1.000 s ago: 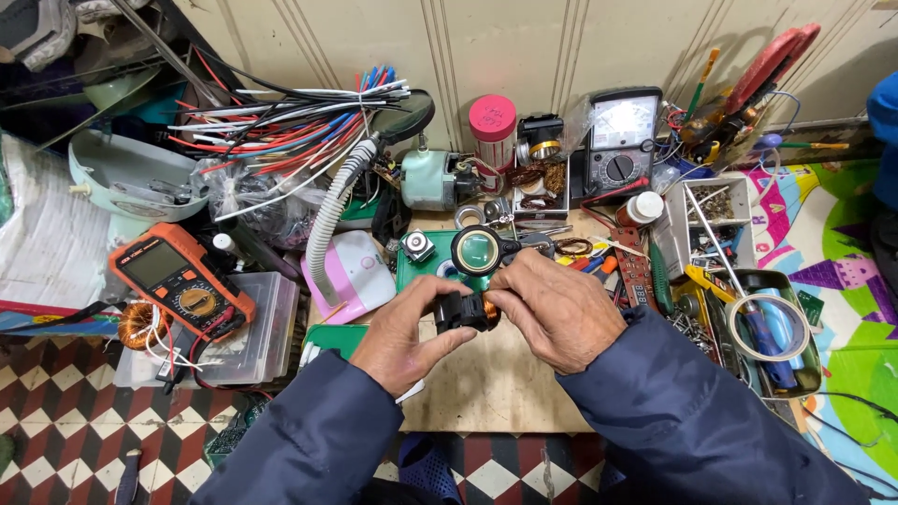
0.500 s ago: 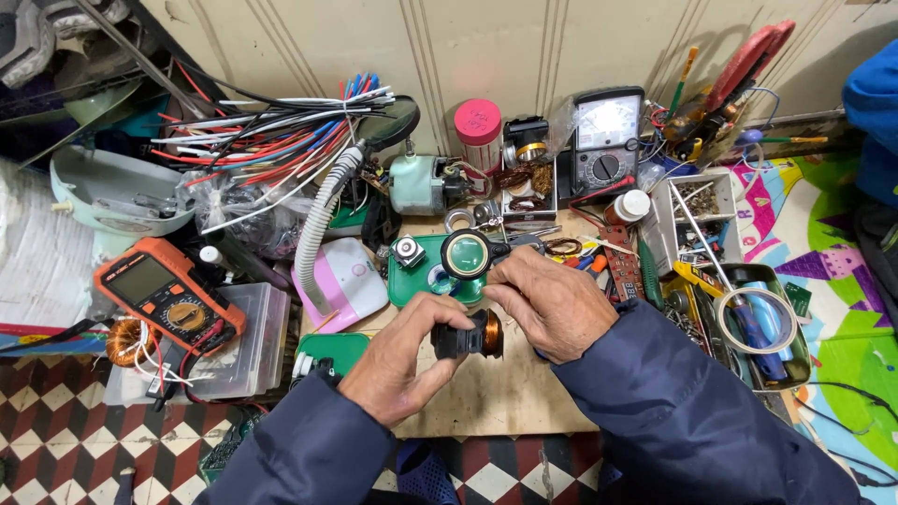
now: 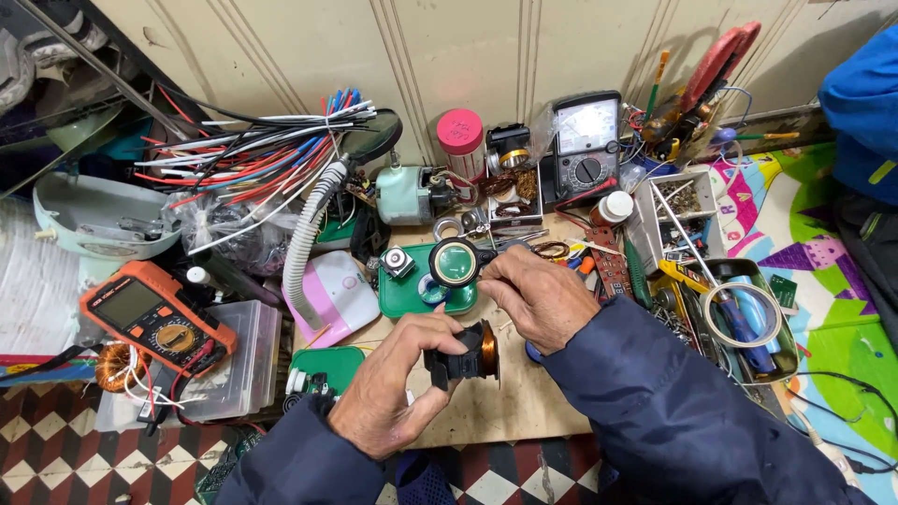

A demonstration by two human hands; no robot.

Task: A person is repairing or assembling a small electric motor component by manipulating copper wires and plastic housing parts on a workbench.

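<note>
- Coil (image 3: 472,353): black bobbin wound with copper wire, held above the board (image 3: 486,411); likely small, dense, rigid, its fine winding fragile, so grip the plastic frame.
- Left hand (image 3: 393,393) pinches that frame.
- Right hand (image 3: 538,299), fingers curled, seems to pinch thin wire; uncertain.
- Magnifier (image 3: 456,263) just behind.

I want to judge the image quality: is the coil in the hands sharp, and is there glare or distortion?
Head view: even, soft light; the copper coil in the left hand is sharp, with slight sheen; the right hand casts faint shadow; wall lines bend near the edges.
</note>
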